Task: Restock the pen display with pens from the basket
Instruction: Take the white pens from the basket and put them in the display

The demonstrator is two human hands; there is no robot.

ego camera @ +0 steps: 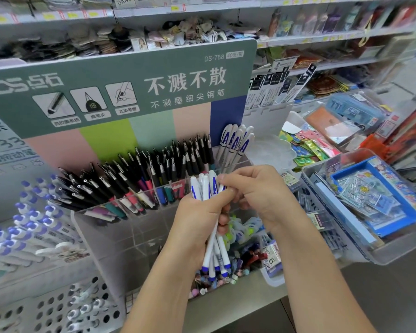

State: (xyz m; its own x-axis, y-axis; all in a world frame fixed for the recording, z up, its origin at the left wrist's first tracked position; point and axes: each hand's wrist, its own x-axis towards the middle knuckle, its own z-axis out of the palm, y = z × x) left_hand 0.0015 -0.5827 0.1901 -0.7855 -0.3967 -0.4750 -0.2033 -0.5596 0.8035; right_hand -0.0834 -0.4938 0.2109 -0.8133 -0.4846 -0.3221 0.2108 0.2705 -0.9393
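Two hands: left hand (197,219) gripping a bundle of white pens (213,236), some five or six, right hand (255,191) pinching at the caps. About five matching white pens (235,143) upright in the display's right end compartment. Black pens (139,174) too many to count.

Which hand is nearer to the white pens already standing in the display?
Right. The right hand is just below the standing white pens; the left hand, holding a pen bundle, is lower and further left.
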